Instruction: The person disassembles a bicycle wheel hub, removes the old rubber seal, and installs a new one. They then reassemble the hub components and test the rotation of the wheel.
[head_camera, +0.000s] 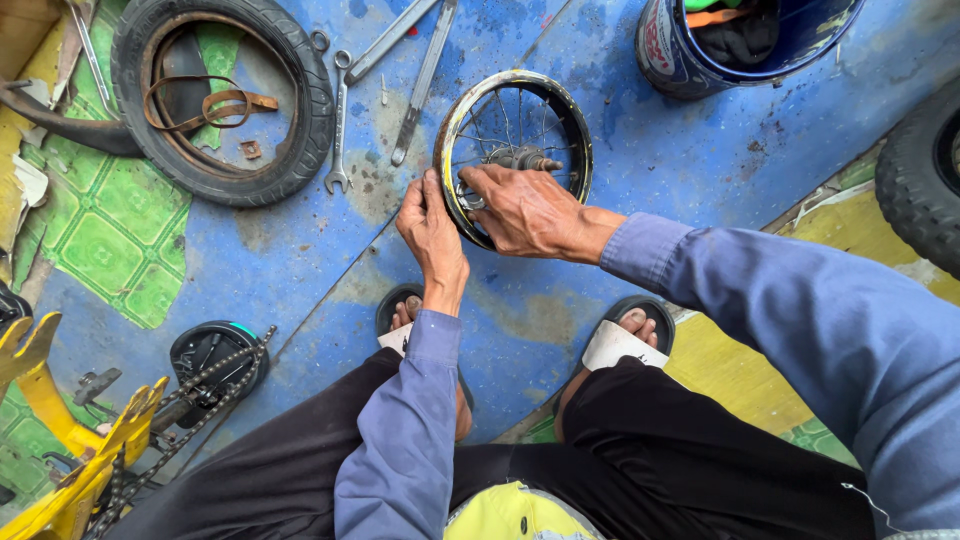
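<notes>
Wheel rim (447, 140), small and spoked, stands on edge on the blue floor (640, 140) at the upper centre of the frame, and we hold it with both hands. Our left hand (430, 225) clasps the yellowed rim at its lower left edge, fingers closed around the metal. Our right hand (525, 205) lies across the spokes just below the hub (520, 158); whether its fingers pinch anything we cannot tell.

Status, as we judge it: the rim is bare, with no tyre fitted. 1 tyre (225, 95) lies flat at the upper left with a brown rubber strip (205, 105) coiled inside it, so dismounting appears complete and work on the hub or spokes appears to be in hand. Refitting is not yet done.

Count:
- 1 bare rim
- 1 loose tyre, plus 1 further tyre (920, 180) at the right edge
- 1 wrench (340, 125), beside at least 2 long flat tools (420, 85)
- 1 blue bucket (680, 60) at the top
- 1 yellow frame (70, 470) with chain (215, 385) at the lower left
</notes>
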